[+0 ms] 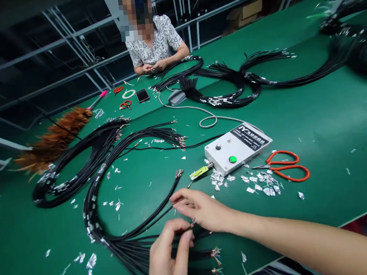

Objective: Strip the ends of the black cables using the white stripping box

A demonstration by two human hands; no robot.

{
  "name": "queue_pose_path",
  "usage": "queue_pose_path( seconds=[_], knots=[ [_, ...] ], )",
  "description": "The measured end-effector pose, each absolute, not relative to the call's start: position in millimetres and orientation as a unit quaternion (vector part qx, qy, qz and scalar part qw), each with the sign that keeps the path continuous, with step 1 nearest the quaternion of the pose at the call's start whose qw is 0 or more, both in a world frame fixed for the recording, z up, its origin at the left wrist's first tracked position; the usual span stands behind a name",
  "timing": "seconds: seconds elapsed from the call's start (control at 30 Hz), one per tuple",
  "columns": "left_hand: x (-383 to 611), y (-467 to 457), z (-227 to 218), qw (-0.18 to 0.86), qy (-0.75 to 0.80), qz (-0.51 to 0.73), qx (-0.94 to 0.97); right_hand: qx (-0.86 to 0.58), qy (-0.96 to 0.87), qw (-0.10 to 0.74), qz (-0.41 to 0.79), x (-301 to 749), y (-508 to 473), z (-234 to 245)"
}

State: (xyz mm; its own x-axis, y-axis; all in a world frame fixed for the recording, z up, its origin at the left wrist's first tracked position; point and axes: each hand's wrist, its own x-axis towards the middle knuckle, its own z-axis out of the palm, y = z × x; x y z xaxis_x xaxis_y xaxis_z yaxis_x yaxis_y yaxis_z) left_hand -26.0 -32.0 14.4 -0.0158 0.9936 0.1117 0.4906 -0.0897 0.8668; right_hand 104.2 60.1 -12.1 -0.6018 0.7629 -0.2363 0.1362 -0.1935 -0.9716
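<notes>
My left hand (170,256) is closed in a pinch on a black cable end, with short coloured wires (193,221) poking past the fingertips. Just above it, my right hand (201,208) has its fingers drawn together around another black cable (163,214); the fingers partly hide this grip. Both cables belong to a curved bundle (94,196) wrapped with bits of silver foil. Beyond my right fingertips, a yellow-green piece (200,172) sticks out of a white control box (236,150) with a knob and a lit green button. Stripped cable ends (215,254) fan out below my hands.
Orange-handled scissors (287,167) lie right of the box beside foil scraps (268,185). A second cable coil (44,196) and a brown feather duster (58,135) are at left. Across the green table (324,133), a person (156,45) sits near a phone (143,95), a grey pedal (176,97) and more coils (231,99).
</notes>
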Motion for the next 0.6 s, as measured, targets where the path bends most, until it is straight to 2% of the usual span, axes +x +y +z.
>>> queue_pose_path(
  seconds=[0.1, 0.2, 0.37, 0.6],
  knots=[
    [-24, -49, 10, 0.431, 0.61, 0.413, 0.521, -0.391, -0.694, 0.208, 0.567, 89, 70, -5],
    [-24, -57, 9, 0.486, 0.615, 0.407, 0.47, -0.381, -0.718, 0.194, 0.549, 76, 88, -1],
    [-21, -46, 19, 0.412, 0.625, 0.435, 0.5, -0.337, -0.738, 0.146, 0.566, 98, 96, 4],
    [-12, -7, 31, 0.318, 0.57, 0.443, 0.614, -0.227, -0.798, 0.059, 0.556, 164, 27, 21]
  ],
)
